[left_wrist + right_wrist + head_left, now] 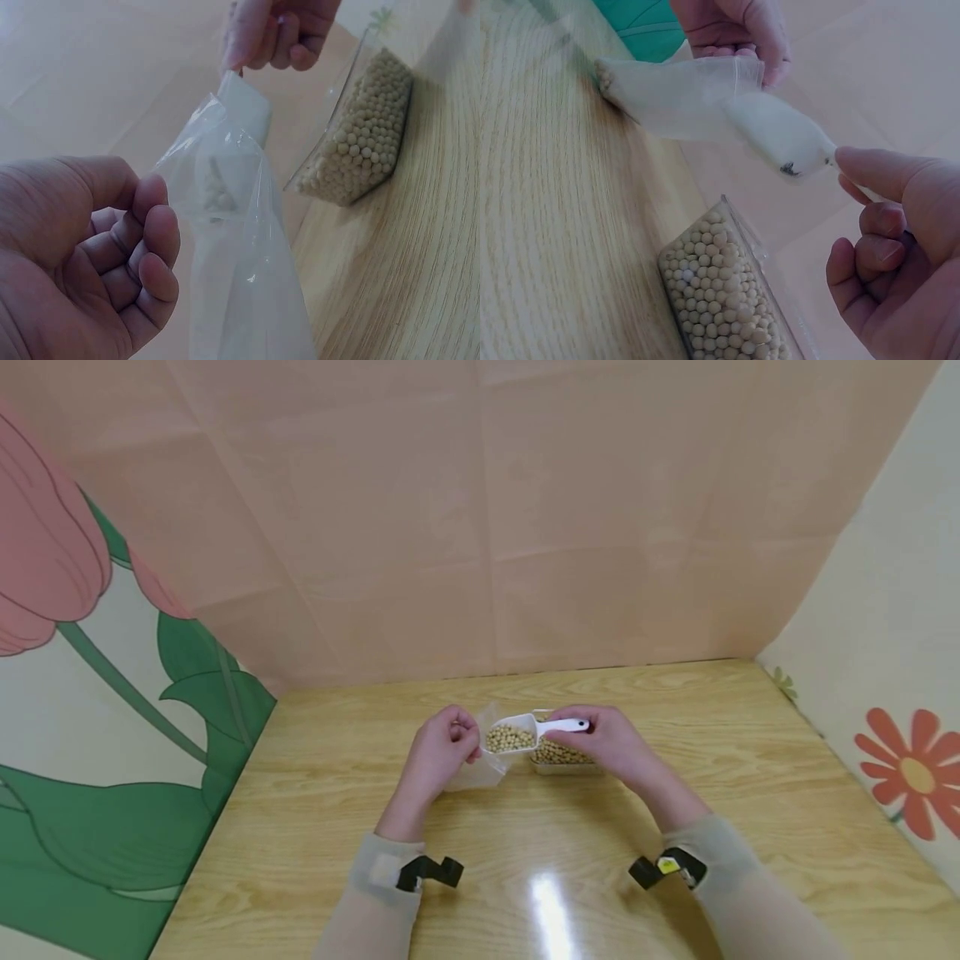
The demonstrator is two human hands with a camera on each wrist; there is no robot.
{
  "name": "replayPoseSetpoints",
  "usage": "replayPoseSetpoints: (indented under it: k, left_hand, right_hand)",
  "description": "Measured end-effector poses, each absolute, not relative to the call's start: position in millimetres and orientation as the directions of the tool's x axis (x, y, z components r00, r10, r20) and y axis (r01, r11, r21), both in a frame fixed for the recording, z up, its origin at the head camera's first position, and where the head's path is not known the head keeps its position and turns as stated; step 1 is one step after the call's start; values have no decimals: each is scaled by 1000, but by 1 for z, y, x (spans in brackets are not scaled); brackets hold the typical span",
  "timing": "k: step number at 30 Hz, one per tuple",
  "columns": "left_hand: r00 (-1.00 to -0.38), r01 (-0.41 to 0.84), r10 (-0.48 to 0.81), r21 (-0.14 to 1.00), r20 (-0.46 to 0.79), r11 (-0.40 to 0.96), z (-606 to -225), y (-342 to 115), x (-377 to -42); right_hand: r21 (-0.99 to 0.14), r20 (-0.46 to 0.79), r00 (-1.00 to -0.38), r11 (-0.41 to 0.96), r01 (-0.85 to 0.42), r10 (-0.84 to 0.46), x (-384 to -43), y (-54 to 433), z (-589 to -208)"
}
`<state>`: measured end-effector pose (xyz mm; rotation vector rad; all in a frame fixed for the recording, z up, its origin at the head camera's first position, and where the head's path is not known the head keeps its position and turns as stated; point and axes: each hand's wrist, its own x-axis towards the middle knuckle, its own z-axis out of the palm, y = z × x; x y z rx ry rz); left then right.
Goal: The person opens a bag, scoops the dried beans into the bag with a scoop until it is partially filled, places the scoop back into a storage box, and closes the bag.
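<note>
The left hand (442, 747) is pinching the plastic bag (476, 774) at its mouth between thumb and forefinger, with the other fingers curling loosely into the palm. The right hand (603, 739) is gripping the handle of the white scoop (538, 727) between thumb and fingers, so neither hand is free. The scoop is carrying a load of pale beans (510, 739), and its front end is lying at the bag's mouth; the left wrist view is showing clear film over it, though how deep it is reaching is hard to tell.

Beneath the right hand, the clear box (566, 769) is standing on the worktop (300, 827), closer to the far edge than to the viewer and a little right of the middle between the side edges. It is holding plenty of beans.

The work seems to be partway along: a few beans are showing in the bag's bottom corner (605, 79), while most of the bag is looking unfilled. The scoopful at the mouth is apparently waiting to be tipped in, and the box's remaining beans are lying outside the bag; whether they are also meant for it, the pictures are not showing.
</note>
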<state>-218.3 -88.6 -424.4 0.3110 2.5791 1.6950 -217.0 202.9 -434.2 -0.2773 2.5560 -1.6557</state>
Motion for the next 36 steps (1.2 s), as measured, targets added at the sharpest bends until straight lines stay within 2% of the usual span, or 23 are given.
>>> replayPoseSetpoints:
  k: [21, 36]
  left_hand:
    - [-980, 138, 186, 923, 74, 360, -425, -90, -217]
    - [-977, 150, 199, 917, 80, 370, -424, -89, -218]
  right_hand:
    - [-762, 155, -959, 589, -270, -239, -214, 201, -421]
    - [-792, 152, -958, 550, -265, -242, -210, 203, -418]
